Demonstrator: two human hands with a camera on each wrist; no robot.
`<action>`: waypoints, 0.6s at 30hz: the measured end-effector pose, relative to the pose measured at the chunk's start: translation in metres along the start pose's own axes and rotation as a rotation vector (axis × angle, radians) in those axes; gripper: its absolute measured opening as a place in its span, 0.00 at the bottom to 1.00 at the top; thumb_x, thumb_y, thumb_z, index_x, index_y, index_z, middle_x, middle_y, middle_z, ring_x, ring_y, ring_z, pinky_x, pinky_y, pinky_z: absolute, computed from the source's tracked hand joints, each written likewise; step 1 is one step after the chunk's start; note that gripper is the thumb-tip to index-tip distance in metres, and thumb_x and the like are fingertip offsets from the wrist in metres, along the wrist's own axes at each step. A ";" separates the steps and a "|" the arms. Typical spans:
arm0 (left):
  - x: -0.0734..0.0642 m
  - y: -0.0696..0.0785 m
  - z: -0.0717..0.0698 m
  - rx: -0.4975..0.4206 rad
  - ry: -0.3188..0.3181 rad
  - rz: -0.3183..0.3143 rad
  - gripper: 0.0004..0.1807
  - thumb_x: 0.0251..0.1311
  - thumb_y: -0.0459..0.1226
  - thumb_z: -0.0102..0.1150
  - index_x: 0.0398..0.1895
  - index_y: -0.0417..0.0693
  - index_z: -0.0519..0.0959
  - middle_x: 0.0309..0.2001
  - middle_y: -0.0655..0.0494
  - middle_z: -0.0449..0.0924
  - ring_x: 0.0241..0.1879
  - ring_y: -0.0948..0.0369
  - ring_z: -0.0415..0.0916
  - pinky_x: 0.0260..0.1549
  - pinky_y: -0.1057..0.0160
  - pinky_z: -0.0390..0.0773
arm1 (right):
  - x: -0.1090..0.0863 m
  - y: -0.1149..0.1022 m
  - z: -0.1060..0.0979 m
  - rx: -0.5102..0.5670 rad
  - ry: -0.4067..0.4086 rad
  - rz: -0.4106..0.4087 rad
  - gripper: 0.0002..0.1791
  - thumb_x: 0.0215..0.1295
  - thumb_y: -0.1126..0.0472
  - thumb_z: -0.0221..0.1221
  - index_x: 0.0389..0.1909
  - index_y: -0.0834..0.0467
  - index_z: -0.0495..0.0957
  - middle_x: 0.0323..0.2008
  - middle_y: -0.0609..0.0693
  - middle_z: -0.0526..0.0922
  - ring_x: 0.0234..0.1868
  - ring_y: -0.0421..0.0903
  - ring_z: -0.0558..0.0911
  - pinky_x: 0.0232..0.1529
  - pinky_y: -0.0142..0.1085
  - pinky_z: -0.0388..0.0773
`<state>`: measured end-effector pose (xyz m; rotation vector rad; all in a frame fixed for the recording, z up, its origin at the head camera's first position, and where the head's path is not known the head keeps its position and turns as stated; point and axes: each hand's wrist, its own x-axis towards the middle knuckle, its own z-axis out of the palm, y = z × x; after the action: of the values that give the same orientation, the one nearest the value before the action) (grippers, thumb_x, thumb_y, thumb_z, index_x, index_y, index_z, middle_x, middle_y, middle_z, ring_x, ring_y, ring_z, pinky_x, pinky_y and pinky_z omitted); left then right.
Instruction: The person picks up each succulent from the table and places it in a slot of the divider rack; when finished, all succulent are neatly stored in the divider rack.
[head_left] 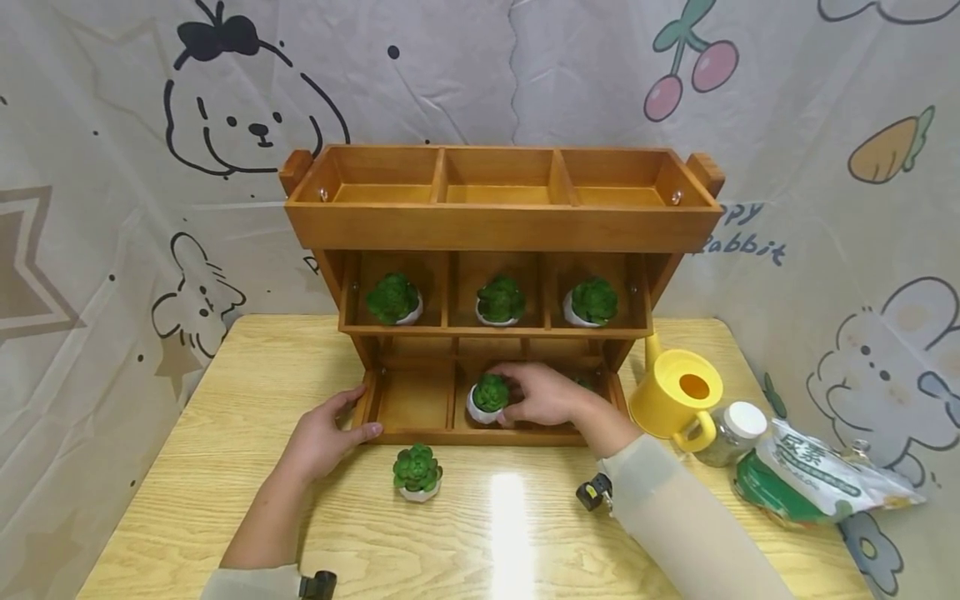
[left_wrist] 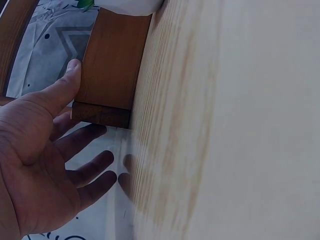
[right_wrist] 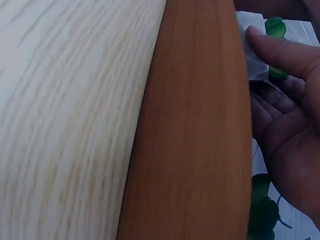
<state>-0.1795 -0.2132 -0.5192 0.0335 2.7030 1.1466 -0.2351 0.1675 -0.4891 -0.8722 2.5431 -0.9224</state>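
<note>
A wooden tiered shelf (head_left: 502,227) with divided compartments stands on the table. My right hand (head_left: 542,393) holds a small potted succulent (head_left: 491,393) in the bottom tier's middle compartment. The right wrist view shows the thumb against its white pot (right_wrist: 256,47), behind the front board (right_wrist: 192,120). My left hand (head_left: 330,432) grips the bottom tier's left front corner, thumb at the front board (left_wrist: 117,60) and fingers around the outer side. Another potted succulent (head_left: 417,472) stands on the table before the shelf. Mostly covered by my right arm, some green shows in the bottom right compartment.
Three potted succulents, left (head_left: 395,298), centre (head_left: 501,300) and right (head_left: 591,301), sit in the middle tier. Right of the shelf stand a yellow watering can (head_left: 675,392), a white-lidded jar (head_left: 738,429) and a white-green bag (head_left: 817,475). Printed cloth (head_left: 465,75) hangs behind.
</note>
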 end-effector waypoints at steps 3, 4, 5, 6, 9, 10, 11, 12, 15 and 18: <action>0.000 0.000 0.001 -0.001 0.002 0.003 0.47 0.62 0.55 0.72 0.80 0.51 0.64 0.74 0.39 0.68 0.74 0.36 0.61 0.69 0.34 0.64 | 0.004 0.001 0.003 -0.047 0.000 -0.016 0.35 0.57 0.59 0.76 0.66 0.58 0.76 0.55 0.48 0.85 0.56 0.47 0.82 0.60 0.46 0.78; 0.000 0.000 0.001 0.000 0.003 0.003 0.47 0.62 0.55 0.72 0.80 0.51 0.64 0.74 0.39 0.68 0.73 0.36 0.62 0.69 0.34 0.64 | 0.005 0.001 0.003 -0.065 -0.003 -0.020 0.35 0.57 0.58 0.76 0.66 0.58 0.77 0.56 0.49 0.84 0.57 0.47 0.82 0.61 0.46 0.77; 0.000 0.000 0.001 0.001 0.002 0.004 0.47 0.62 0.55 0.72 0.80 0.51 0.64 0.74 0.39 0.68 0.73 0.35 0.62 0.68 0.34 0.65 | 0.006 0.001 0.004 -0.077 -0.007 -0.023 0.35 0.57 0.59 0.76 0.66 0.58 0.77 0.56 0.50 0.84 0.57 0.48 0.81 0.62 0.47 0.77; 0.000 0.000 0.001 -0.001 0.002 0.005 0.47 0.62 0.55 0.72 0.80 0.51 0.64 0.74 0.39 0.68 0.73 0.35 0.62 0.68 0.34 0.65 | 0.006 0.001 0.004 -0.091 -0.011 -0.026 0.35 0.57 0.59 0.75 0.66 0.59 0.77 0.57 0.50 0.84 0.58 0.48 0.81 0.63 0.47 0.76; 0.000 0.000 0.000 0.002 0.004 0.003 0.47 0.62 0.55 0.72 0.80 0.51 0.64 0.74 0.39 0.68 0.73 0.36 0.61 0.68 0.34 0.64 | 0.009 0.001 0.004 -0.109 -0.024 -0.028 0.35 0.57 0.59 0.75 0.66 0.59 0.77 0.59 0.52 0.83 0.59 0.49 0.81 0.64 0.48 0.76; 0.000 0.000 0.000 0.001 0.005 0.001 0.46 0.62 0.55 0.72 0.80 0.52 0.64 0.74 0.39 0.67 0.74 0.36 0.61 0.69 0.34 0.64 | 0.009 0.001 0.003 -0.111 -0.028 -0.027 0.35 0.58 0.59 0.75 0.66 0.59 0.76 0.59 0.52 0.83 0.59 0.49 0.81 0.64 0.48 0.76; 0.000 0.000 0.000 -0.001 0.005 0.000 0.47 0.62 0.55 0.72 0.80 0.52 0.64 0.74 0.39 0.67 0.74 0.36 0.61 0.69 0.34 0.64 | 0.010 0.001 0.003 -0.110 -0.032 -0.027 0.35 0.58 0.59 0.75 0.66 0.59 0.76 0.59 0.52 0.83 0.59 0.50 0.81 0.63 0.48 0.76; 0.000 0.000 0.000 -0.001 0.005 0.000 0.47 0.62 0.55 0.72 0.80 0.52 0.64 0.74 0.39 0.67 0.74 0.36 0.61 0.69 0.34 0.64 | 0.011 0.001 0.002 -0.111 -0.038 -0.023 0.35 0.58 0.60 0.75 0.66 0.59 0.76 0.58 0.52 0.83 0.59 0.49 0.81 0.63 0.48 0.76; 0.001 -0.001 0.001 -0.005 0.001 -0.003 0.47 0.62 0.56 0.72 0.80 0.52 0.64 0.75 0.40 0.67 0.74 0.36 0.61 0.69 0.34 0.63 | 0.013 0.001 0.001 -0.111 -0.057 -0.010 0.34 0.58 0.61 0.75 0.66 0.59 0.77 0.58 0.51 0.83 0.57 0.49 0.81 0.62 0.48 0.77; 0.001 -0.002 0.001 -0.005 -0.001 -0.006 0.47 0.62 0.56 0.72 0.81 0.52 0.64 0.75 0.40 0.66 0.74 0.36 0.61 0.69 0.34 0.63 | 0.014 0.002 0.001 -0.117 -0.074 0.008 0.33 0.58 0.62 0.74 0.66 0.57 0.77 0.57 0.50 0.83 0.57 0.48 0.81 0.61 0.48 0.78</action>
<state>-0.1806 -0.2134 -0.5215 0.0245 2.6972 1.1518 -0.2466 0.1591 -0.4915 -0.9108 2.5565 -0.7308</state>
